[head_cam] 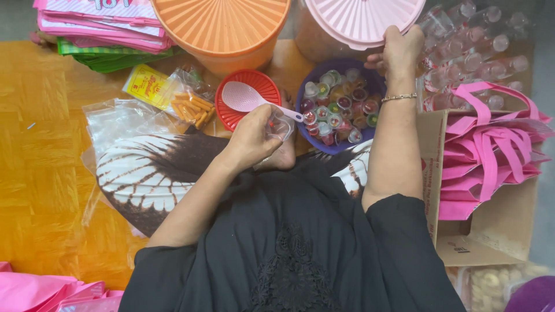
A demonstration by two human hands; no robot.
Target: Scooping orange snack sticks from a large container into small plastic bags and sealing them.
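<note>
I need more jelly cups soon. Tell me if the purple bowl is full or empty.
Nearly full. The purple bowl holds a heap of small jelly cups reaching close to its rim, with the pink spoon lying over its left edge.

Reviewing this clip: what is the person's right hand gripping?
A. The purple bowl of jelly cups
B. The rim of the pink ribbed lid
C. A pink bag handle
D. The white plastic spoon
B: the right hand has its fingers curled over the edge of the pink ribbed lid, above the purple bowl.
</note>
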